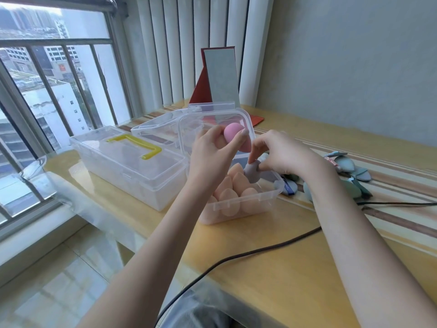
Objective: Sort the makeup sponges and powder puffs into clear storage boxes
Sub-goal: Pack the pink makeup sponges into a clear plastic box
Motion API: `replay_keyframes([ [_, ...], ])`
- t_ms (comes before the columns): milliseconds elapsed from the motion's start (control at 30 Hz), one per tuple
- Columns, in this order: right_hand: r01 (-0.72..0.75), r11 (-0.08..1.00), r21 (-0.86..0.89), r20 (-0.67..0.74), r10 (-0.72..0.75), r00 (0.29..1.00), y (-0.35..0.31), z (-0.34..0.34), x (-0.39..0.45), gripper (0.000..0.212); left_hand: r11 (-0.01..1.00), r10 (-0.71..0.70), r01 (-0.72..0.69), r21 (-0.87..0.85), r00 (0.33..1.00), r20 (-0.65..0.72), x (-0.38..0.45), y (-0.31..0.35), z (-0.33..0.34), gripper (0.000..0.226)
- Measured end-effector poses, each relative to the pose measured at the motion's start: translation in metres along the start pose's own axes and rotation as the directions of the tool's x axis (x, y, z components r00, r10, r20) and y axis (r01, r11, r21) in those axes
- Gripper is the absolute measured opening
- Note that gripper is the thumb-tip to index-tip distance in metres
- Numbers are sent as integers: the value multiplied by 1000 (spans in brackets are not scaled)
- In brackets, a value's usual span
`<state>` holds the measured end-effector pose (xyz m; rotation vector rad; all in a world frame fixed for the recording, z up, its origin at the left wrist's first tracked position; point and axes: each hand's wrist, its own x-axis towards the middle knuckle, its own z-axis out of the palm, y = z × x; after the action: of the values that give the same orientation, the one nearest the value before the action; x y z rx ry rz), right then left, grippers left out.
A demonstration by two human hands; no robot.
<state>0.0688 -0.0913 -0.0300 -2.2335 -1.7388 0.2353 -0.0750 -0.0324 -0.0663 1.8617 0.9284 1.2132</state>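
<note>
Pink sponge (pixel 233 136) gripped by left hand (pixel 212 152), right hand (pixel 281 153) pinching grey sponge (pixel 251 172) (over open box (pixel 236 209))

The open box (pixel 238 204) is packed with peach sponges (pixel 234 185) — its raised lid (pixel 212 124) blocks the far side. A black cable (pixel 236 256) crosses the bare near desk (pixel 283 268); puffs (pixel 350 166) crowd the right.

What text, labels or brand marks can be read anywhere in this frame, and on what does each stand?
None can be read.
Blue ribbon tag on the grey powder puff beside the open clear box: light lettering, too blurred to read.
Red sign on a distant building through the window: too small to read.
Pink sponge in the left hand, grey sponge pinched by the right hand, and the yellow-handled box: no print visible.
</note>
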Motion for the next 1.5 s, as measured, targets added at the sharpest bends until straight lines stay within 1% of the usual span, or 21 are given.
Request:
replay_keyframes([
  [67, -16, 1000, 16, -24, 16, 1000, 4, 2, 2, 20, 1000, -1, 1, 2, 1000, -2, 0, 0, 0, 35],
  [200, -31, 999, 17, 31, 31, 999, 7, 7, 2, 20, 1000, -6, 6, 11, 1000, -2, 0, 0, 0, 37],
  [367, 52, 998, -32, -71, -54, 996, -2, 0, -1, 29, 1000, 4, -4, 16, 1000, -1, 1, 0, 0, 36],
  [500, -5, 987, -161, -39, -2, 999, -3, 7, 0, 18, 1000, 5, -5, 22, 1000, -2, 0, 0, 1, 34],
  [633, 18, 987, -161, -79, -31, 996, -2, 19, 2, 18, 1000, 9, -9, 27, 1000, -1, 0, -1, 1, 35],
  [700, 27, 996, -83, -18, -29, 999, 2, 18, 4, 25, 1000, 12, -12, 28, 1000, 2, 1, -2, 1, 35],
  [767, 21, 996, 82, 41, -25, 999, 9, 7, 4, 31, 1000, 16, -17, 20, 1000, 9, 1, -2, 0, 33],
  [800, 32, 985, 171, 27, -38, 999, 11, 0, 2, 32, 1000, 23, -23, 18, 1000, 12, 0, -2, 0, 32],
  [833, 58, 961, 269, -17, -55, 998, 13, -8, 1, 32, 999, 31, -32, 21, 999, 15, 0, -2, 0, 31],
  [867, 89, 920, 381, -67, -69, 995, 14, -14, -1, 28, 999, 42, -43, 28, 999, 22, 0, -2, -1, 32],
  [900, 113, 858, 501, -86, -81, 993, 13, -18, -4, 21, 998, 54, -55, 34, 998, 29, 1, -2, -1, 34],
  [933, 118, 789, 603, -60, -103, 993, 9, -21, -6, 16, 997, 66, -67, 40, 997, 31, 1, -3, -1, 34],
  [1000, 102, 710, 696, 30, -171, 985, 3, -19, -8, 25, 995, 87, -87, 55, 996, 7, 3, -3, 0, 34],
  [1067, 97, 697, 711, 56, -193, 980, -4, -13, -7, 35, 993, 100, -98, 68, 995, -22, 4, -5, -1, 33],
  [1100, 98, 698, 710, 46, -185, 982, -6, -10, -5, 35, 991, 108, -107, 77, 994, -13, 3, -6, -1, 34],
  [1167, 96, 718, 690, 26, -157, 987, -6, -8, -3, 29, 985, 132, -138, 100, 989, 58, 2, -7, 0, 40],
  [1200, 90, 746, 660, 22, -139, 990, -4, -8, -2, 25, 982, 137, -149, 118, 985, 106, 1, -8, 0, 44],
  [1267, 62, 817, 573, 9, -82, 997, 5, -13, -2, 22, 973, 103, -140, 184, 975, 197, -1, -11, 1, 49],
  [1333, 19, 843, 537, 11, -30, 999, 14, -19, -4, 23, 956, 65, -136, 259, 962, 264, -2, -10, 2, 48],
  [1400, -28, 834, 552, 49, 1, 999, 19, -22, -6, 28, 941, 53, -146, 304, 954, 296, -3, -9, 3, 50],
  [1500, -39, 842, 538, 75, -2, 997, 18, -23, -9, 32, 931, 42, -151, 332, 949, 313, -3, -6, 4, 53],
])
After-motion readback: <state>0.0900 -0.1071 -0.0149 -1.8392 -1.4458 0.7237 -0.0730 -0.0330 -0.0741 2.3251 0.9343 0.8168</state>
